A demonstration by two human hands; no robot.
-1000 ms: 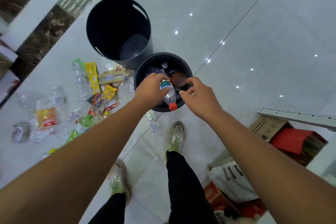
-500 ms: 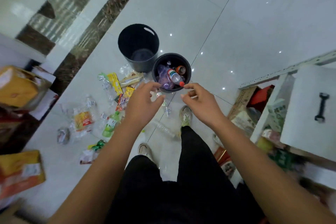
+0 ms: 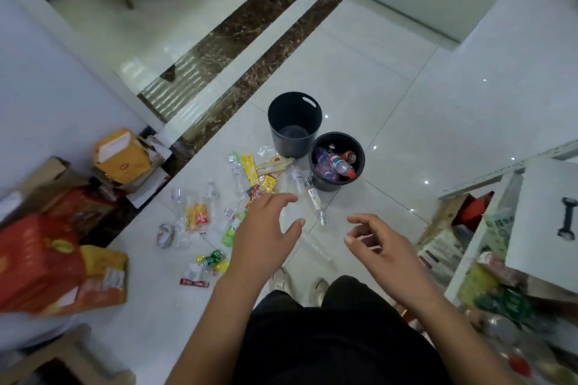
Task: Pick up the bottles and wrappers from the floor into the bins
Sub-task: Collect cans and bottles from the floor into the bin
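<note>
Two black bins stand side by side on the white tiled floor. The taller bin [image 3: 283,116] looks empty. The shorter bin [image 3: 359,155] to its right holds several bottles, among them a clear bottle with a red cap [image 3: 341,166]. Wrappers and clear bottles lie scattered left of the bins, including a yellow wrapper [image 3: 250,167] and a clear bottle [image 3: 314,197]. My left hand [image 3: 266,236] hovers above the litter, fingers spread, holding nothing. My right hand [image 3: 380,244] hangs apart to its right, fingers loosely curled and empty.
Orange and red boxes and bags [image 3: 47,262] are piled at the left by a white wall. A white shelf unit [image 3: 531,228] with packages stands at the right. A dark marble strip [image 3: 250,50] crosses the floor beyond the bins. My black trousers and shoes fill the bottom centre.
The red-capped bottle left my hands and now lies in the shorter bin. Both hands drew back from the bin, and the view rose away from the floor.
</note>
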